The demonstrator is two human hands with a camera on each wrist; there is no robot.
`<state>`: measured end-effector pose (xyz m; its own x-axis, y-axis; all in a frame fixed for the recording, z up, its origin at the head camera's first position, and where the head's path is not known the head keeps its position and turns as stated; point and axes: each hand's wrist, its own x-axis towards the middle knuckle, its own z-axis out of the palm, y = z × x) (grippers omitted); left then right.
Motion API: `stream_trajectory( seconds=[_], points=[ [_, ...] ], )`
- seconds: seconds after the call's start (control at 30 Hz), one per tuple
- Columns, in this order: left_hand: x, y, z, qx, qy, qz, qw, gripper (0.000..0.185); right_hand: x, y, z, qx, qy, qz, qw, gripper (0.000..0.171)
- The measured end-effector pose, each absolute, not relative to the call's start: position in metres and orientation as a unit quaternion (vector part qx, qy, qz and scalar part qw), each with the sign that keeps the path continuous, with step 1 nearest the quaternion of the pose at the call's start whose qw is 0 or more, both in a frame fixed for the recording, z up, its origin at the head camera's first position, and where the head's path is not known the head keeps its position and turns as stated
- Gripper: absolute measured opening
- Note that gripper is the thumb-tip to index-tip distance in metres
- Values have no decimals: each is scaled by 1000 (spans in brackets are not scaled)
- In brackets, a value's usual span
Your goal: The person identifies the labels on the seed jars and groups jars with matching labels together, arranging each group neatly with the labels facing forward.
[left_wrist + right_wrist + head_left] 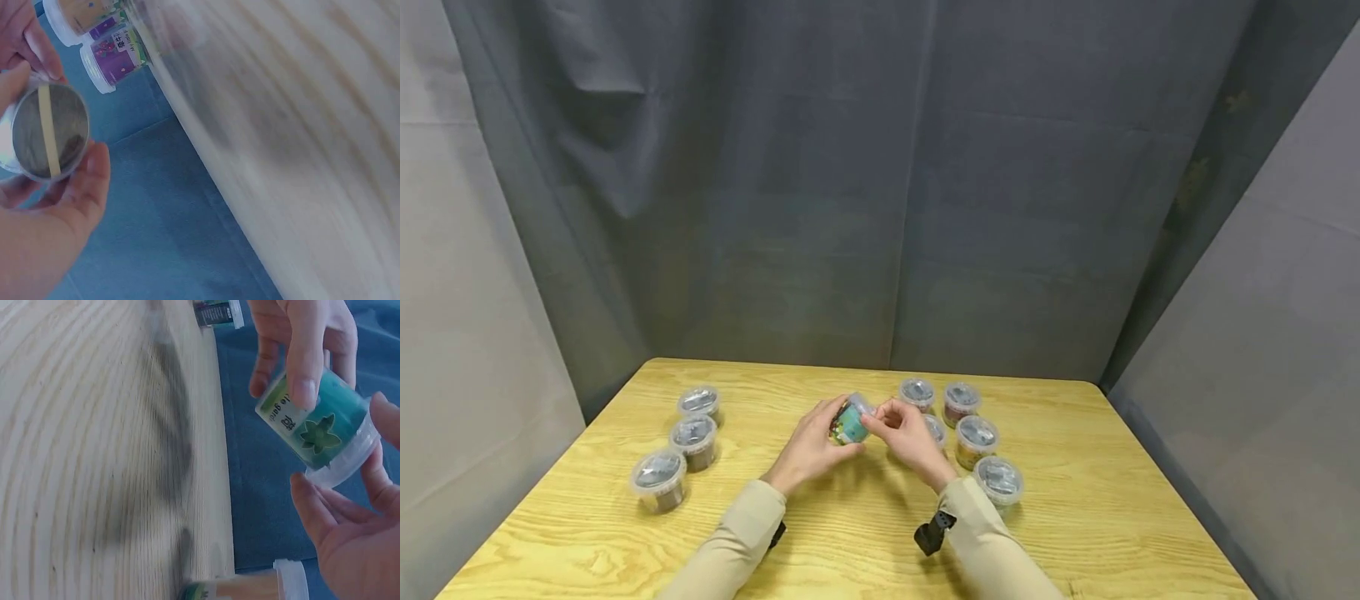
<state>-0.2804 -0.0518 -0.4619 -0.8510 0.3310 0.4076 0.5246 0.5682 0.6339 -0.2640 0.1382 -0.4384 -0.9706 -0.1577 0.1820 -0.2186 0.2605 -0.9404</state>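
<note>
My left hand point(815, 446) grips a small clear plastic tub point(850, 423), tilted above the table. The tub has a teal label with a green plant picture, plainest in the right wrist view, where its translucent lid point(350, 456) faces my right hand point(359, 531). With thumb and fingers my right hand holds the lid at its rim; the lid sits on the tub. In the left wrist view the round base point(31, 134) shows dark contents and a pale strip across them.
Three lidded tubs point(658, 481) with dark contents stand at the left of the wooden table point(820, 554). Several more lidded tubs point(976, 442), some with coloured labels, stand close by my right hand and forearm. A grey curtain point(790, 208) hangs behind.
</note>
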Motion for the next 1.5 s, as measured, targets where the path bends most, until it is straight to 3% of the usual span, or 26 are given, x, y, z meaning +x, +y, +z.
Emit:
stream_trajectory(
  seconds=[0.1,0.37,0.73,1.07,1.33,1.5],
  points=[
    [-279,-51,-461,-241,-881,-387,125,76,-266,139,-442,123,-796,591,32,26],
    [-277,-55,-460,-233,-855,-458,70,72,-267,147,-445,157,-796,585,7,20],
    [-280,-50,-457,-236,-872,-416,104,75,-265,145,-441,118,-817,563,38,24],
    [-281,-56,-459,-249,-837,-486,25,71,-266,156,-441,168,-801,574,4,13],
    [-282,-52,-457,-261,-832,-490,16,76,-264,159,-439,157,-813,559,34,12],
    [-282,-51,-457,-260,-835,-484,9,70,-260,159,-436,155,-838,521,49,12]
  ],
)
